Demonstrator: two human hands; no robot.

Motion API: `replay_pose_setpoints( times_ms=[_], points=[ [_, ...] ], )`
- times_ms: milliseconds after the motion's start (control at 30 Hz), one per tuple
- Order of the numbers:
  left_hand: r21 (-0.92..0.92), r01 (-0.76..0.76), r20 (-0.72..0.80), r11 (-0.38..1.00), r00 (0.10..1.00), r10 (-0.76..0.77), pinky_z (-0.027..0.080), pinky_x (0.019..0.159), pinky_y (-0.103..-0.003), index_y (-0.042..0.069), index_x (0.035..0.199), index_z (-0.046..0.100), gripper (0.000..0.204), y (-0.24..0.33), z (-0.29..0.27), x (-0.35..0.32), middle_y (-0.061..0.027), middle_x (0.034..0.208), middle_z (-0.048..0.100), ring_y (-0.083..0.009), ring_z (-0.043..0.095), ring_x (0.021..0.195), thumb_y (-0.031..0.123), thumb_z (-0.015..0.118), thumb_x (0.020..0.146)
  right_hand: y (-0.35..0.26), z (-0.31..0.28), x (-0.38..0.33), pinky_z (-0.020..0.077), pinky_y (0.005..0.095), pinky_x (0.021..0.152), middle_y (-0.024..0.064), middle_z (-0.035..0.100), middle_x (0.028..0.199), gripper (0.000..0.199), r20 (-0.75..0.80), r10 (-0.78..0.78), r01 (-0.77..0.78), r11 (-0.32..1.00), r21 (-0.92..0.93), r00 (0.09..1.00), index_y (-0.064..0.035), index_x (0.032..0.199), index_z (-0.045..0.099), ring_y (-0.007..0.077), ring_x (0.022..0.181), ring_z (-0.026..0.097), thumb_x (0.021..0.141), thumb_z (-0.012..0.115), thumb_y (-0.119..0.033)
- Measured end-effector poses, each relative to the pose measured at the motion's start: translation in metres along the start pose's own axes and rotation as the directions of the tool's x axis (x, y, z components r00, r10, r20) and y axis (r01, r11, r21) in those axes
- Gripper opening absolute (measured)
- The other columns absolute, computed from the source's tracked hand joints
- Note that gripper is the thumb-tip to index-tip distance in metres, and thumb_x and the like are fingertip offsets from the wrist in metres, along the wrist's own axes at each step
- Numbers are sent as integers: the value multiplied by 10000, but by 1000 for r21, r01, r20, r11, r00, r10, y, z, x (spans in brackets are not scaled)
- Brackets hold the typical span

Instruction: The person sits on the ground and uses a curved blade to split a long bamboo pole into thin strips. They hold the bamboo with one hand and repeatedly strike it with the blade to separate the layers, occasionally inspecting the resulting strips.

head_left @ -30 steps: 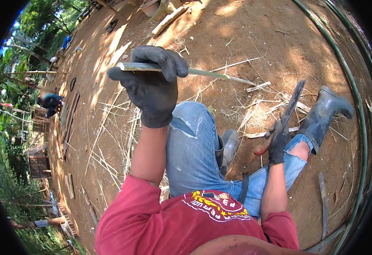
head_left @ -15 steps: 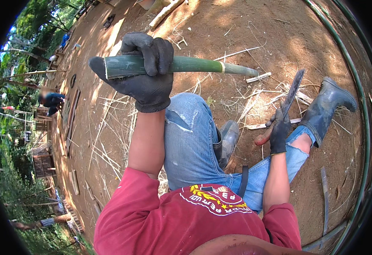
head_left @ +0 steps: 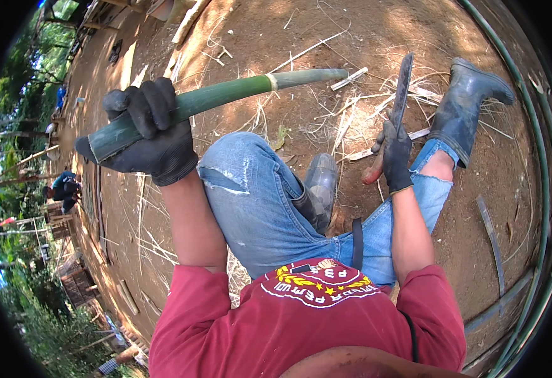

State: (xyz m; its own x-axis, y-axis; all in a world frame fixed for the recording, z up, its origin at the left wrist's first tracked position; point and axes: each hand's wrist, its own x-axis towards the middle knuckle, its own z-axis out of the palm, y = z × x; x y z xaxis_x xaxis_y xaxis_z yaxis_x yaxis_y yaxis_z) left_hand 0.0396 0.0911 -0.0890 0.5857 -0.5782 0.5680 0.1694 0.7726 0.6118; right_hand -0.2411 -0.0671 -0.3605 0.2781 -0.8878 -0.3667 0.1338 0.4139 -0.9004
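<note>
My left hand, in a black glove, is closed round the thick end of a green bamboo piece. The bamboo points right and slightly upward, with a pale ring at its joint and a greyer, tapering far end. In my gloved right hand is a machete, gripped by its reddish-brown handle. Its dark blade stands upward, apart from the bamboo. My right hand is above my right shin, beside the rubber boot.
Pale bamboo strips litter the dirt ground ahead. Long green bamboo poles run along the right, near a flat grey strip. A log lies at the far left. Another person is in the left distance.
My left hand has moved left and down in the picture with the bamboo, whose far end now tilts upward. My right hand with the machete sits a little higher and further left.
</note>
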Motion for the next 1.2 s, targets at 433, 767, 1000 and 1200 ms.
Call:
replay_pose_setpoints(
  times_ms=[433, 767, 1000, 1200],
  points=[
    [394, -173, -249, 903, 925, 286, 468, 706, -364, 86, 923, 667, 649, 11, -1, -9, -44, 625, 541, -200, 539, 612, 675, 395, 936, -6, 3, 1, 454, 246, 465, 8, 532, 694, 426, -38, 64, -67, 996, -65, 997, -38, 1342, 532, 105, 501, 524, 972, 570, -246],
    [918, -385, 226, 100, 712, 665, 551, 733, -339, 79, 978, 576, 427, 23, 9, -19, -67, 831, 608, -199, 613, 768, 490, 462, 1003, 0, 2, 4, 449, 234, 458, -22, 523, 668, 380, -13, 45, -46, 997, -64, 999, -69, 1315, 570, 79, 491, 507, 990, 553, -267],
    [592, -189, -352, 783, 814, 462, 469, 715, -360, 57, 835, 518, 248, 7, 66, -24, -57, 799, 547, -221, 577, 749, 285, 491, 928, -5, 11, 1, 443, 237, 437, -21, 518, 644, 415, 49, 15, -12, 999, -49, 999, -58, 1241, 612, 76, 480, 514, 1013, 520, -392],
    [470, -244, -204, 848, 905, 374, 393, 688, -371, 71, 809, 514, 236, 6, 60, -35, -35, 734, 434, -205, 447, 691, 268, 479, 935, -14, 45, -5, 475, 287, 437, 3, 540, 652, 398, 163, 197, -202, 979, 14, 967, -54, 1022, 566, 123, 478, 550, 1019, 478, -442]
  ],
)
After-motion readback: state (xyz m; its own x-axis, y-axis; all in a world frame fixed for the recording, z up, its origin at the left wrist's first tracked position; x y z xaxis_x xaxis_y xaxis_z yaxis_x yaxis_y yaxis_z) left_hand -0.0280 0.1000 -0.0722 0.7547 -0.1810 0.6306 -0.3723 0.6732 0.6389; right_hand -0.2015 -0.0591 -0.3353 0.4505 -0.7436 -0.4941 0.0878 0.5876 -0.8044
